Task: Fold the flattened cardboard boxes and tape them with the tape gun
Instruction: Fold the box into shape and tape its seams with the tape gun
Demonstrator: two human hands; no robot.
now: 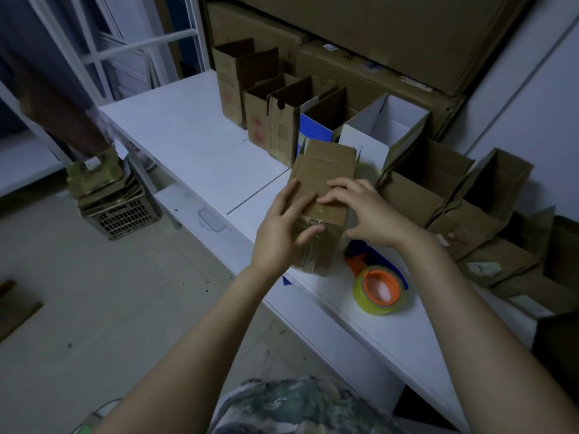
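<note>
Cardboard box [326, 170], small and brown, lies on the near part of a white worktop [194, 136] under both of a person's hands. The left hand [282, 227] lies flat along its left side, thumb across the shiny clear tape over the near end. The right hand [366, 211] presses its fingertips on the top face; neither hand grips anything. The step seems to be smoothing fresh tape over the closed flaps. Next would likely be setting this box aside and picking up another flat one. The tape gun [379, 286], orange and blue with a yellowish roll, lies unheld just beside the box, below the right wrist. Farther back stand open folded boxes [282, 114], then large cartons [376, 42].
</note>
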